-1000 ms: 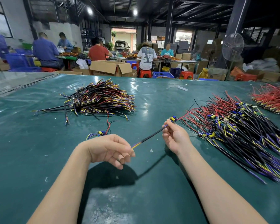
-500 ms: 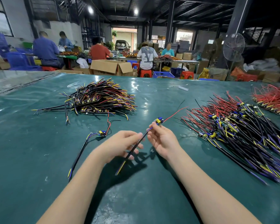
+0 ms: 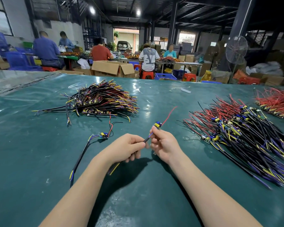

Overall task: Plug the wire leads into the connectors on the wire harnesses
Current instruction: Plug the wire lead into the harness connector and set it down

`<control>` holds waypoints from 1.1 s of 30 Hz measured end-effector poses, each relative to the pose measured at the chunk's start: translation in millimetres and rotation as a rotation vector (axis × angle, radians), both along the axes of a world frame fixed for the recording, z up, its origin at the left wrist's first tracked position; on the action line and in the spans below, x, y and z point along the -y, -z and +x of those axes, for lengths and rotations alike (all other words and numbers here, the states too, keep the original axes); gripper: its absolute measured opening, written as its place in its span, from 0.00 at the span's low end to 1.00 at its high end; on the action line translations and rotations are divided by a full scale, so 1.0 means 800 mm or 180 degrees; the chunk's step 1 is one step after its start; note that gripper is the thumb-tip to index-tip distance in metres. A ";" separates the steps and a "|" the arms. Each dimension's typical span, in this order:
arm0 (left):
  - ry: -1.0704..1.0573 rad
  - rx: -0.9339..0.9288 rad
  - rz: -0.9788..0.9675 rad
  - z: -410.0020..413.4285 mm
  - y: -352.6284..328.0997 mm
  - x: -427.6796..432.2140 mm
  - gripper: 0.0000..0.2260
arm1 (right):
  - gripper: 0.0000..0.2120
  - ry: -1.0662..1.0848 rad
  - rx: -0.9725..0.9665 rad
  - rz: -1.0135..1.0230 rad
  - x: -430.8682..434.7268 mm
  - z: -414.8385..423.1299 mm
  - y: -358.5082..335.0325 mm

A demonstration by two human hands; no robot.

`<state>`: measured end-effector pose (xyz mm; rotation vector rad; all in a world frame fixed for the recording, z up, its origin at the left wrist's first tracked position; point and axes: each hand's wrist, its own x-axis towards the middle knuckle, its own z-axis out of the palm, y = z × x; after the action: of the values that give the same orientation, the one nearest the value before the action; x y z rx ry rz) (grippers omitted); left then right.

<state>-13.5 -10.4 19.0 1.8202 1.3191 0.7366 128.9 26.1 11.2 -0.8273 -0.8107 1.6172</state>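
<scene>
Honestly, left hand [image 3: 126,148] grips the black cable [image 3: 146,140], right hand [image 3: 164,145] pinches its leads [image 3: 151,134] below the board [image 3: 157,125]; tugging could bend them.

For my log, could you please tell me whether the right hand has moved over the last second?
Yes: the right hand moved left, away from the wire pile.

Left forearm [image 3: 82,185]: bare, enters from the lower left, angled up toward centre.
Left hand [image 3: 126,149]: back facing up, fingers curled under, thumb and forefinger pinching the black sheath of a wire harness [image 3: 146,139].
Right forearm [image 3: 208,189]: bare, enters from the lower right.
Right hand [image 3: 165,145]: just beside the left, fingers curled, fingertips pinching the same harness higher up.
</scene>
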 end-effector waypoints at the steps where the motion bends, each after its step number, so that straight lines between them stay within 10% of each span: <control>1: -0.0185 -0.0270 0.0208 0.001 0.001 -0.001 0.14 | 0.12 0.0097 -0.0024 -0.0035 -0.002 0.003 0.000; 8: -0.0072 -0.0929 0.0934 0.017 0.000 0.002 0.20 | 0.12 0.0571 0.0000 0.0119 -0.003 0.003 0.004; 18: 0.0068 -0.0634 0.0457 0.012 0.001 0.005 0.20 | 0.14 0.1167 -0.0412 -0.0043 -0.020 0.034 0.001; 27: 0.1724 0.1007 -0.0759 -0.009 -0.027 0.020 0.20 | 0.14 0.1534 -0.1015 -0.0372 -0.043 0.069 0.001; 30: 0.0932 0.2468 -0.0925 -0.030 -0.031 0.010 0.20 | 0.13 0.1259 -0.0579 -0.0320 -0.037 0.061 0.000; 33: -0.0154 0.2646 -0.0834 -0.019 -0.020 -0.005 0.18 | 0.12 0.0699 -0.0289 -0.0185 -0.022 0.041 -0.007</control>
<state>-28.8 -6.6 34.9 1.0730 0.8428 1.1234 161.6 43.3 16.5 -0.8470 -0.5897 1.4773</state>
